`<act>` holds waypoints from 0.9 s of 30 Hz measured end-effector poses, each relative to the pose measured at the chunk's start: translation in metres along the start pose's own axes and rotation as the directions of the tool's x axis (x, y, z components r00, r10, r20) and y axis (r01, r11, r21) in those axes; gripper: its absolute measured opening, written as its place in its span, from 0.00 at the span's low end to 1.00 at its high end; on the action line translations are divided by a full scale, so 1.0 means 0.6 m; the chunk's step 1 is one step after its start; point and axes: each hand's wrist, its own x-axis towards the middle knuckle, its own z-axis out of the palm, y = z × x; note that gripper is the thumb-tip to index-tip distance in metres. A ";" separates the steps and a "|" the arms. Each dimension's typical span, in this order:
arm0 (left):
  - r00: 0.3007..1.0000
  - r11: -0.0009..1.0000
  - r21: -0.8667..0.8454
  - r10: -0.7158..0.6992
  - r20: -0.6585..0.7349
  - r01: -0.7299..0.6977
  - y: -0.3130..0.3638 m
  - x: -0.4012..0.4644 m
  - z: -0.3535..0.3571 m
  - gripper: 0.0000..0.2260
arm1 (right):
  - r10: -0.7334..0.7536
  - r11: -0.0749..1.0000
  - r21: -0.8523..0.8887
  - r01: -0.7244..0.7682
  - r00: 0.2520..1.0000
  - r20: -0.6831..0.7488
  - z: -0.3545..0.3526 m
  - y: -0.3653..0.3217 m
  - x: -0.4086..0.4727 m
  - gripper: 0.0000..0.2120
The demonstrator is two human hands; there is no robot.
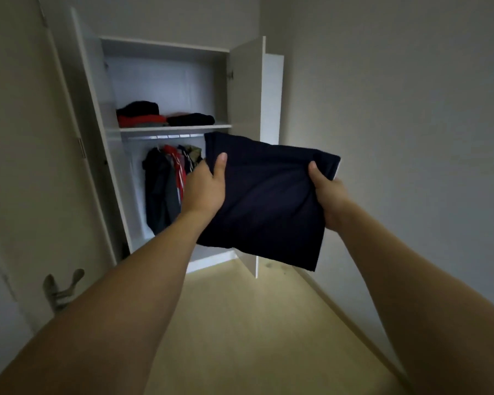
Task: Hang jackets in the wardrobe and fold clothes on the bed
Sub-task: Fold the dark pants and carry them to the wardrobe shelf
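Observation:
A folded dark navy garment is held up flat in front of me, between both hands. My left hand grips its left edge with the thumb on top. My right hand grips the right edge the same way. Behind it stands the open white wardrobe. Its shelf carries folded dark and red clothes and a second dark pile. Under the shelf, several jackets hang from the rail. The garment hides the wardrobe's lower right part.
The right wardrobe door stands open towards me, the left door too. A room door with a metal handle is at the lower left. Pale wooden floor stretches ahead; a plain wall runs along the right.

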 end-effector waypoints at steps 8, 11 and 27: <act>0.645 0.667 -0.287 -0.379 0.664 0.687 -0.191 0.317 0.005 0.31 | 0.173 0.985 -0.081 -0.154 0.915 0.366 0.211 0.028 0.327 0.29; 0.714 0.606 -0.439 -0.337 0.613 0.663 -0.276 0.422 -0.003 0.29 | 0.200 0.979 -0.061 -0.193 0.873 0.444 0.288 0.055 0.432 0.27; 0.789 0.658 -0.436 -0.484 0.379 0.614 -0.675 1.058 0.087 0.22 | 0.186 0.978 0.022 -0.208 0.910 0.371 0.763 0.202 1.007 0.17</act>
